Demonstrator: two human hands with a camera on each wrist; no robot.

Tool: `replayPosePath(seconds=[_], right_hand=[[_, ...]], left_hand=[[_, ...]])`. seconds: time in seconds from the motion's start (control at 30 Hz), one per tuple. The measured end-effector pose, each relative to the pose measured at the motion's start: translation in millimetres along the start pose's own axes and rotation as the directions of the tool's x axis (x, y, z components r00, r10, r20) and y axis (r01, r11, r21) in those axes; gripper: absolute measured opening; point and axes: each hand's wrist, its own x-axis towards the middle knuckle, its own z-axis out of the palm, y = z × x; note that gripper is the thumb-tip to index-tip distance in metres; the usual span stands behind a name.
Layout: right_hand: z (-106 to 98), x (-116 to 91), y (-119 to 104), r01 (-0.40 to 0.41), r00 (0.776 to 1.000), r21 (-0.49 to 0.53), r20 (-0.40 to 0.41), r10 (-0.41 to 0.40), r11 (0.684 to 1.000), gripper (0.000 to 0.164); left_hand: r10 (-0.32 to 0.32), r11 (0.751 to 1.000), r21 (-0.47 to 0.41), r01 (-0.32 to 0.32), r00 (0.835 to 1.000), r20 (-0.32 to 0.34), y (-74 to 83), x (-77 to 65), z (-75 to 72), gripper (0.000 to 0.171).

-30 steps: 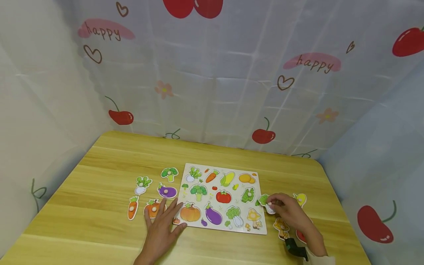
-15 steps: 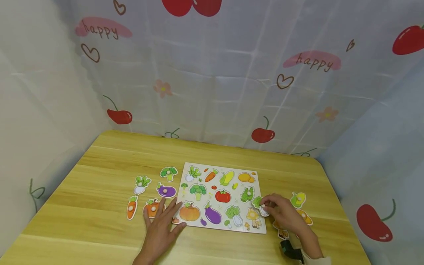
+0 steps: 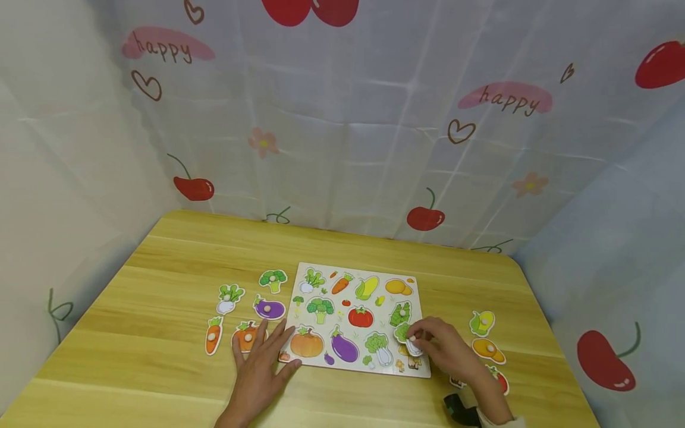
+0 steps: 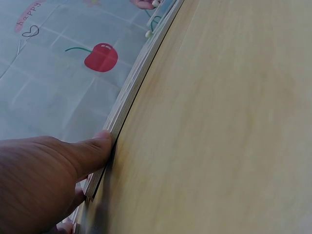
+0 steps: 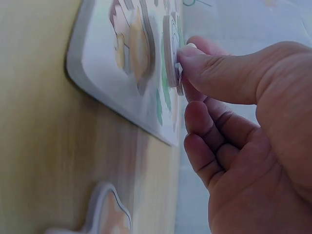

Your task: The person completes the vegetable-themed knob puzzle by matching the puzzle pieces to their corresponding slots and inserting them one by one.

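Pinching the cabbage by its knob between thumb and fingertips, the right hand held it over the board, on the side toward the table's right edge. It was between the fitted asparagus and the mushroom recess, which it partly covered; whether it touched the board could not be told. The cabbage recess was just beside it, toward the table's left edge. A short, low shift that way, with the piece level, looked best; its leaves pointed toward the far left corner much as those in the recess did, so only a slight turn seemed needed. Matching one side of the outline first, then pressing on the knob, would likely have kept it from jamming. The left hand, fingers straight and spread, rested at the board's near left corner with its thumb against the near edge; steady, light pressure there seemed enough to stop the board sliding.
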Motion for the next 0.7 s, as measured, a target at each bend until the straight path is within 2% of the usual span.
replayPosePath(seconds=[0.7], right_hand=[[18.3, 13.4, -18.7, 0.052, 0.997, 0.010, 0.062, -0.053, 0.999, 0.016]], left_hand=[[-0.002, 1.000, 0.019, 0.002, 1.000, 0.003, -0.3, -0.3, 0.0, 0.063]])
